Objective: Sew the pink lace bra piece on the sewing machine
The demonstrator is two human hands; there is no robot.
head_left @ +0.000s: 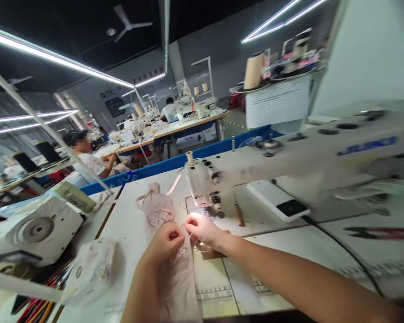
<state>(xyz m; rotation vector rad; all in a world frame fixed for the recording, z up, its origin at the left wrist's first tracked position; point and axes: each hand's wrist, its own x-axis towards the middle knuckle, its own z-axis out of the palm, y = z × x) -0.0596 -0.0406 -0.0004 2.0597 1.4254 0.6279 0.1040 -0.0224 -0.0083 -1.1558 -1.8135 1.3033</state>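
Note:
A pale pink fabric piece (pixel 180 287) with gathered lace runs across the white sewing table (pixel 121 251), left of the needle area of a sewing machine (pixel 242 166). My left hand (pixel 166 242) is closed, thumb and fingers pinching the fabric's edge. Close beside it, my right hand (pixel 202 229) also pinches the same edge, just in front of the machine's presser area. The two sets of fingertips are nearly touching. Slight blur hides the exact bit of cloth between them.
A white device with a black screen (pixel 278 200) and cable lies right, near a wooden-handled tool (pixel 239 215). A plastic-wrapped pack (pixel 90 267) sits left, beside another white machine (pixel 33 229). Seated people (pixel 90 157) work beyond the blue table edging.

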